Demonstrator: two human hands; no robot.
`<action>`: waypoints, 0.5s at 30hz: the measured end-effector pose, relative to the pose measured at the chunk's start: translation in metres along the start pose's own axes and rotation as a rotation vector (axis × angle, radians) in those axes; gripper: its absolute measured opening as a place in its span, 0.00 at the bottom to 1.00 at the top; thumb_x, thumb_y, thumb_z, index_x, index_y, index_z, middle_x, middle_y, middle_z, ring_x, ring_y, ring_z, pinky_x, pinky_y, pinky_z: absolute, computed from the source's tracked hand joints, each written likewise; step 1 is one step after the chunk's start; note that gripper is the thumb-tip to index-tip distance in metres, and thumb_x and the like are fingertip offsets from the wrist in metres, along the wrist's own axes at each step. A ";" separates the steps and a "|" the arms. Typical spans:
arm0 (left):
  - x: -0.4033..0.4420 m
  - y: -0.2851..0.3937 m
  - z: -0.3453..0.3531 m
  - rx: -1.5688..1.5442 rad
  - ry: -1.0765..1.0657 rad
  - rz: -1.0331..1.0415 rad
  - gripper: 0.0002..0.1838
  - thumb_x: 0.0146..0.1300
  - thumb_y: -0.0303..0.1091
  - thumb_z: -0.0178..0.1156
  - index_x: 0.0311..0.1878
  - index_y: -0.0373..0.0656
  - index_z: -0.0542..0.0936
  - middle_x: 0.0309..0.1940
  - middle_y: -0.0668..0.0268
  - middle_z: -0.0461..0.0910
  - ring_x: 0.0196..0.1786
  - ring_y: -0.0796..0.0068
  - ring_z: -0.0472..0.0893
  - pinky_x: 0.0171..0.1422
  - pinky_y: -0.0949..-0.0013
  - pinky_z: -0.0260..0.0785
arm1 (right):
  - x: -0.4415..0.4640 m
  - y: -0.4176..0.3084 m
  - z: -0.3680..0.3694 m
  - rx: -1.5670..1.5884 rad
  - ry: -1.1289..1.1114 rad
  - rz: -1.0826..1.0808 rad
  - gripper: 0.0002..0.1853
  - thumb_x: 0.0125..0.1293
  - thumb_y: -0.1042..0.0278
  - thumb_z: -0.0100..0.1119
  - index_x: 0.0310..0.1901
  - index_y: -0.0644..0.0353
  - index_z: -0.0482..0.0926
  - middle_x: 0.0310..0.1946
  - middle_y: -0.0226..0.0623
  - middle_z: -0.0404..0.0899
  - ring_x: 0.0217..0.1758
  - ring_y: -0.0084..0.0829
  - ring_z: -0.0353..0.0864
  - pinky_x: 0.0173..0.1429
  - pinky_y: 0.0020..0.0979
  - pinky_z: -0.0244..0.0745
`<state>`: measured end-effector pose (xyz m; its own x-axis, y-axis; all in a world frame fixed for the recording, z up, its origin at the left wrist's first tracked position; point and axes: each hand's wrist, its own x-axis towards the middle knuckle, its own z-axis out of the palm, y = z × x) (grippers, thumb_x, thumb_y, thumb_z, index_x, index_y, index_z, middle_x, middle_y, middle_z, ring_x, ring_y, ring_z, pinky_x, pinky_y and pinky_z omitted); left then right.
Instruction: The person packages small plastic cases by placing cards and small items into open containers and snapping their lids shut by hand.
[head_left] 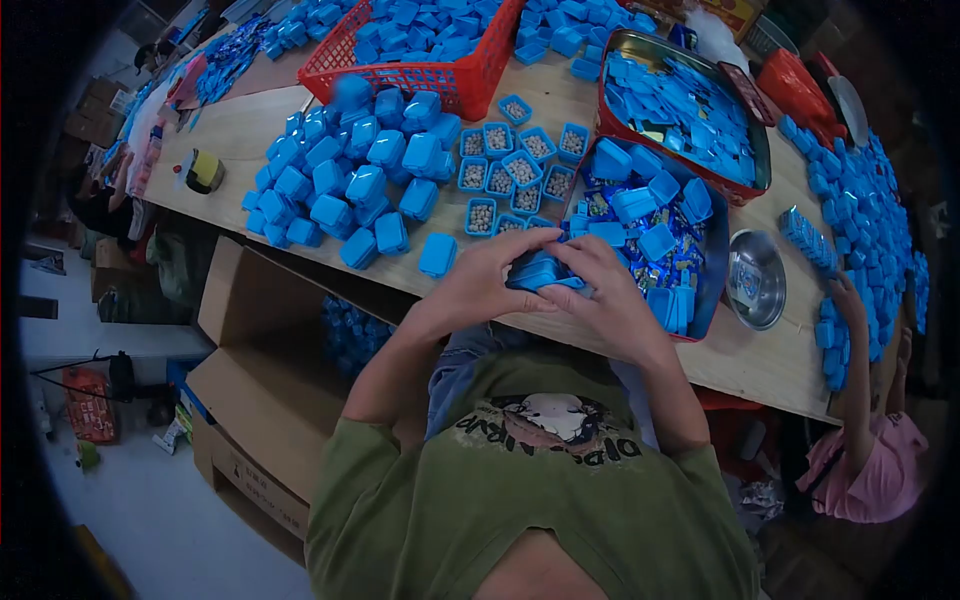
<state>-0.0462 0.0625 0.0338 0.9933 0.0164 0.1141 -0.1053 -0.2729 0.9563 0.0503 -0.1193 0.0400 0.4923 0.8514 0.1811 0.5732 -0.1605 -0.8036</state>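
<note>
Both my hands are closed around a small blue plastic box [538,270] at the table's front edge. My left hand [475,272] grips its left side, and my right hand [610,295] curls over its right side. Fingers cover much of the box, so its contents are hidden. Just beyond it stand several open blue boxes [498,180] filled with small pale round pieces. Right of these, a tin tray [712,285] holds blue printed packets [665,272] and empty blue box parts. A heap of closed blue boxes [345,175] lies to the left.
A red basket [478,75] full of blue boxes stands at the back. Behind the tray is a tin [765,165] of flat blue pieces. A metal bowl [757,280] sits at right, near another person's arm [855,350]. An open cardboard carton [255,400] stands below left.
</note>
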 end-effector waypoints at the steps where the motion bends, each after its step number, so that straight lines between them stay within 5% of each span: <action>1: 0.001 0.001 -0.001 -0.009 0.024 0.002 0.38 0.47 0.35 0.74 0.63 0.43 0.70 0.52 0.59 0.75 0.56 0.68 0.75 0.58 0.66 0.69 | 0.003 -0.002 0.001 0.046 -0.012 0.017 0.24 0.58 0.70 0.64 0.57 0.64 0.72 0.49 0.39 0.72 0.52 0.31 0.73 0.54 0.29 0.70; 4: -0.001 0.003 0.003 -0.198 0.115 -0.140 0.39 0.48 0.34 0.74 0.65 0.44 0.69 0.50 0.61 0.76 0.52 0.74 0.75 0.53 0.69 0.70 | 0.005 -0.004 0.016 0.358 0.260 0.127 0.18 0.57 0.71 0.66 0.49 0.63 0.76 0.46 0.39 0.71 0.49 0.33 0.74 0.51 0.30 0.69; 8: -0.004 -0.001 0.020 -0.348 0.187 -0.153 0.38 0.50 0.33 0.73 0.66 0.45 0.69 0.49 0.64 0.75 0.50 0.78 0.74 0.51 0.72 0.70 | 0.004 0.000 0.016 0.381 0.376 0.095 0.14 0.53 0.74 0.68 0.41 0.62 0.77 0.39 0.39 0.72 0.43 0.38 0.72 0.48 0.33 0.69; 10: -0.004 0.000 0.026 -0.268 0.256 -0.074 0.36 0.50 0.32 0.72 0.65 0.44 0.70 0.46 0.64 0.75 0.48 0.77 0.74 0.48 0.71 0.70 | 0.006 -0.002 0.014 -0.004 0.478 -0.132 0.12 0.51 0.77 0.69 0.36 0.62 0.76 0.36 0.37 0.72 0.40 0.36 0.72 0.45 0.32 0.68; 15: -0.006 0.003 0.032 0.149 0.349 0.146 0.32 0.50 0.33 0.72 0.61 0.48 0.75 0.41 0.62 0.74 0.44 0.70 0.75 0.44 0.69 0.69 | 0.002 -0.003 0.014 -0.007 0.498 -0.208 0.12 0.50 0.78 0.69 0.36 0.61 0.76 0.34 0.35 0.72 0.40 0.35 0.72 0.44 0.32 0.68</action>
<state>-0.0510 0.0308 0.0274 0.8903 0.2858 0.3546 -0.2105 -0.4322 0.8769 0.0396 -0.1102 0.0349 0.6184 0.5257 0.5841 0.6949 -0.0188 -0.7188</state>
